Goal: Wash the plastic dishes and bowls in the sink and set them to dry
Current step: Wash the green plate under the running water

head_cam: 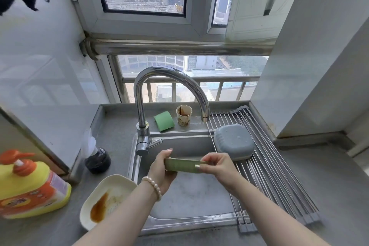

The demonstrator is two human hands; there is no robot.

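Note:
Both hands hold a green plastic bowl [182,165] over the steel sink [191,221], seen side-on. My left hand [162,170], with a pearl bracelet at the wrist, grips its left end. My right hand [217,164] pinches its right rim. A blue-grey plastic bowl [233,142] lies upside down on the roll-up drying rack [275,177] over the sink's right side. A white plastic dish [105,199] with brown sauce stains rests on the counter at the sink's left edge. No water runs from the faucet [169,86].
A yellow detergent bottle [30,187] with an orange pump stands at the left. A dark round object [97,161] sits by the wall. A green sponge [164,121] and a stained paper cup [184,115] stand behind the sink. A white wall rises on the right.

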